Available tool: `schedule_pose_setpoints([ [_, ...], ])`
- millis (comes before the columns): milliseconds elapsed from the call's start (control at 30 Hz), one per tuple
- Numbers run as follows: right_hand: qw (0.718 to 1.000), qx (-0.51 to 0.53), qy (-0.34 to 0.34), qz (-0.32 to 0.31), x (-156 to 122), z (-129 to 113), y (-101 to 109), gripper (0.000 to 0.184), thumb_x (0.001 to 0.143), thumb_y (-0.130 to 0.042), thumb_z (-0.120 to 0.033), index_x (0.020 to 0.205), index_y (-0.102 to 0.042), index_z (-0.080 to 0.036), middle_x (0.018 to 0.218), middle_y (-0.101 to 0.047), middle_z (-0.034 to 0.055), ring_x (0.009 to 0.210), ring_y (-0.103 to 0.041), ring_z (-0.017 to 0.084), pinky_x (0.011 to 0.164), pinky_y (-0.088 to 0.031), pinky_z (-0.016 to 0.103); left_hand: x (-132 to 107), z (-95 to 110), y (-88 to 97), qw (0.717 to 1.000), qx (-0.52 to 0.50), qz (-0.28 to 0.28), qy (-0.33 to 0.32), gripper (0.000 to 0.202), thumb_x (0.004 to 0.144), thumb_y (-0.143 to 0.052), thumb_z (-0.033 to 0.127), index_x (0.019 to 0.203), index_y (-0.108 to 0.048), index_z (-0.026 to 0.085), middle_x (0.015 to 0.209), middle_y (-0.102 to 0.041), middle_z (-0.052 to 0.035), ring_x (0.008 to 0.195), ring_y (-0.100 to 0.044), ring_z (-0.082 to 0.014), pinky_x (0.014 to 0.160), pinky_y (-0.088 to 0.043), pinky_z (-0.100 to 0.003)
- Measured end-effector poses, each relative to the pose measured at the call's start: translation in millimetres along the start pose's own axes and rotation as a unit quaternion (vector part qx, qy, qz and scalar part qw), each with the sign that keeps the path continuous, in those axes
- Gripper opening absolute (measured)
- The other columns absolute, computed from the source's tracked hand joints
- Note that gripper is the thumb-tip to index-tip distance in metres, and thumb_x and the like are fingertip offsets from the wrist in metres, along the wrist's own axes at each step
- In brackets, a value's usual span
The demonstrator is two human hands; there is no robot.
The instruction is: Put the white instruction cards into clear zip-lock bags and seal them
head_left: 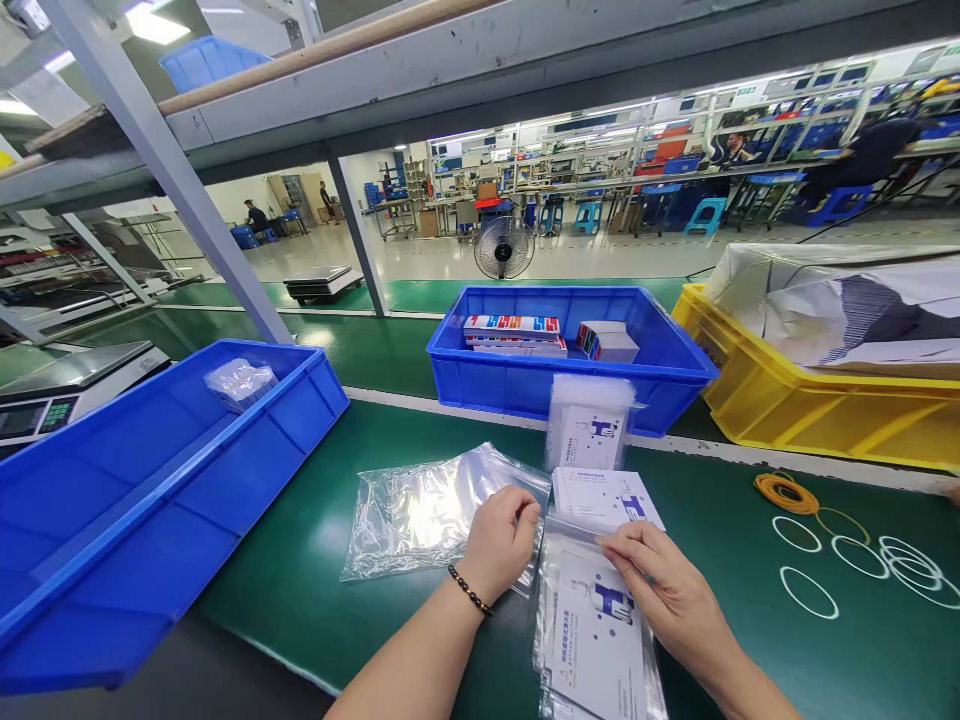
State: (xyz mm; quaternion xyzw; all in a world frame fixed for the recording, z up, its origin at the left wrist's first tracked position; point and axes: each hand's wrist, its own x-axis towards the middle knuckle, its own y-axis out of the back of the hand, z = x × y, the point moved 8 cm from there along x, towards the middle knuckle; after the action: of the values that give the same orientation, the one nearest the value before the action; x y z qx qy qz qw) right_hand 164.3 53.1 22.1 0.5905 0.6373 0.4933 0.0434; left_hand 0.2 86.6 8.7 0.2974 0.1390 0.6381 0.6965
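My right hand (667, 585) pinches the top edge of a clear zip bag (544, 640) near its right corner. Inside the bag shows a white printed leaflet (600, 640) with a purple picture; more bags lie beneath. My left hand (499, 540), with a beaded bracelet on the wrist, is closed beside the bag's top left corner. Whatever its curled fingers hold is hidden. Flat clear plastic bags (412, 510) lie under and left of that hand. Just beyond the bag mouth rests a stack of printed leaflets (607, 497). Behind it, packed bags (590, 425) lean on a blue bin.
The blue bin (495, 385) holds small printed boxes. Another blue bin (300, 400) stands left, with a wrapped bundle inside. A yellow crate (825, 410) stands right, near yellow bands (786, 492) and white rings (808, 593). A shelf beam (450, 70) crosses overhead.
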Motion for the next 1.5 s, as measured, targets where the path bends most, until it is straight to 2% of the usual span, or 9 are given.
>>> schedule_pose_setpoints([
  [267, 0.985, -0.146, 0.064, 0.068, -5.7, -2.8, -0.6, 0.02, 0.085, -0.042, -0.029, 0.088, -0.061, -0.021, 0.085, -0.063, 0.008, 0.081, -0.06, 0.024, 0.066, -0.05, 0.036, -1.1, -36.4, -19.0, 0.936, 0.275, -0.162, 0.148, 0.022, 0.078, -0.05, 0.025, 0.095, -0.055, 0.012, 0.092, -0.062, -0.0125, 0.088, -0.058, -0.0257, 0.071, -0.041, -0.031],
  [600, 0.999, -0.017, 0.023, 0.04, -1.0, -4.8, -1.4, 0.019, 0.084, -0.046, -0.031, 0.08, -0.062, -0.022, 0.076, -0.065, 0.0061, 0.072, -0.062, 0.02, 0.062, -0.051, 0.031, 5.6, -38.6, -9.4, 0.954, 0.242, -0.107, 0.142, 0.017, 0.08, -0.04, 0.014, 0.083, -0.057, 0.013, 0.084, -0.061, -0.0108, 0.078, -0.057, -0.0204, 0.065, -0.039, -0.028],
  [733, 0.989, 0.125, -0.068, -0.03, -3.7, 7.9, -14.3, 0.034, 0.083, -0.044, -0.047, 0.076, -0.065, -0.022, 0.075, -0.066, 0.0059, 0.068, -0.063, 0.019, 0.059, -0.052, 0.029, 5.3, -12.8, 5.3, 0.993, 0.091, -0.041, 0.055, 0.018, 0.08, -0.039, 0.017, 0.07, -0.053, 0.017, 0.067, -0.056, -0.0016, 0.063, -0.051, -0.0135, 0.057, -0.037, -0.022],
  [867, 0.949, 0.239, -0.181, -0.099, -12.1, 20.7, -31.3, 0.055, 0.081, -0.034, -0.061, 0.086, -0.066, -0.016, 0.054, -0.06, 0.0018, 0.043, -0.055, 0.015, 0.041, -0.048, 0.027, -15.0, 24.1, -23.7, 0.971, 0.095, -0.174, -0.133, 0.007, 0.068, -0.05, 0.014, 0.063, -0.054, 0.018, 0.063, -0.056, 0.0003, 0.059, -0.049, -0.0126, 0.056, -0.035, -0.022],
  [967, 0.952, 0.188, -0.212, -0.117, -14.2, 24.2, -33.3, 0.044, 0.084, -0.039, -0.05, 0.094, -0.066, -0.016, 0.056, -0.064, 0.0025, 0.049, -0.061, 0.018, 0.043, -0.051, 0.027, -31.6, 31.4, -48.6, 0.938, 0.138, -0.256, -0.189, 0.006, 0.065, -0.054, 0.013, 0.062, -0.056, 0.018, 0.065, -0.06, -0.0003, 0.06, -0.051, -0.0137, 0.057, -0.035, -0.023],
  [1100, 0.996, 0.036, -0.038, -0.067, -6.7, 2.3, -22.0, 0.034, 0.085, -0.038, -0.028, 0.102, -0.065, -0.017, 0.087, -0.072, 0.0097, 0.077, -0.068, 0.021, 0.064, -0.056, 0.03, -25.1, 23.6, -50.2, 0.971, 0.039, -0.215, -0.096, 0.012, 0.073, -0.054, 0.026, 0.066, -0.059, 0.017, 0.066, -0.06, -0.0005, 0.062, -0.05, -0.0134, 0.059, -0.036, -0.023],
  [1233, 0.992, -0.056, 0.109, -0.038, -11.2, -19.8, -23.6, 0.037, 0.084, -0.035, -0.013, 0.113, -0.059, -0.014, 0.097, -0.07, 0.0118, 0.081, -0.068, 0.02, 0.066, -0.056, 0.028, -16.9, 2.6, -47.9, 0.967, -0.185, -0.15, 0.09, 0.031, 0.078, -0.043, 0.037, 0.061, -0.057, 0.015, 0.056, -0.053, 0.0011, 0.052, -0.045, -0.0099, 0.053, -0.037, -0.021],
  [1367, 0.989, -0.049, 0.135, -0.032, -10.2, -31.8, -24.7, 0.037, 0.085, -0.034, -0.012, 0.116, -0.055, -0.014, 0.092, -0.071, 0.011, 0.079, -0.068, 0.018, 0.065, -0.056, 0.027, -18.9, -11.0, -56.9, 0.924, -0.298, -0.132, 0.203, 0.032, 0.072, -0.044, 0.034, 0.048, -0.049, 0.015, 0.044, -0.043, 0.0038, 0.041, -0.037, -0.0072, 0.045, -0.033, -0.02],
  [1500, 0.996, 0.022, 0.048, -0.065, -2.3, -29.9, -23.2, 0.026, 0.085, -0.045, -0.026, 0.106, -0.058, -0.018, 0.086, -0.069, 0.0087, 0.073, -0.065, 0.019, 0.061, -0.055, 0.028, -19.2, -11.1, -57.6, 0.921, -0.314, -0.123, 0.193, 0.026, 0.066, -0.05, 0.032, 0.046, -0.049, 0.015, 0.042, -0.043, 0.0041, 0.042, -0.037, -0.0075, 0.045, -0.031, -0.021],
])
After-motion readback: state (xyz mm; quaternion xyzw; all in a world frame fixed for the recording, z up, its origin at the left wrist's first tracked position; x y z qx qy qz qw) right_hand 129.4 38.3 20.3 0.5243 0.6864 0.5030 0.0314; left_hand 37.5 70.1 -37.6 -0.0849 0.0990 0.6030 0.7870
